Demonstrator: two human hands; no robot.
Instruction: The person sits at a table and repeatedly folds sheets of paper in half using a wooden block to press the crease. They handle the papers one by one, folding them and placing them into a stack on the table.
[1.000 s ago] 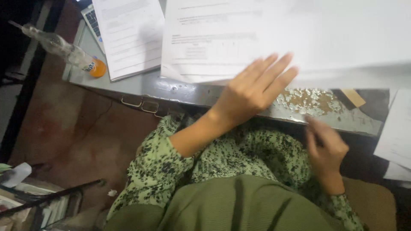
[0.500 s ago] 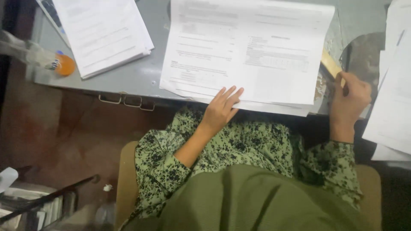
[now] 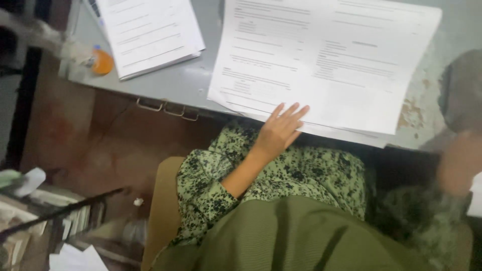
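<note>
— Desk contents, please.

— A large stack of papers (image 3: pixel 331 65) lies on the desk (image 3: pixel 191 85), overhanging its near edge. A smaller stack (image 3: pixel 150 32) lies to its left, well apart.

— Hands?

— The left hand (image 3: pixel 278 131) rests flat at the near edge of the large stack. The right hand (image 3: pixel 459 163) sits off the desk's right end, too blurred to judge.

— Anything else?

— A bottle (image 3: pixel 75 47) lies at the desk's left edge, left of the smaller stack.

white papers (image 3: pixel 346 65), grey desk (image 3: pixel 191 83), green black-flowered sleeve (image 3: pixel 206 185)
</note>
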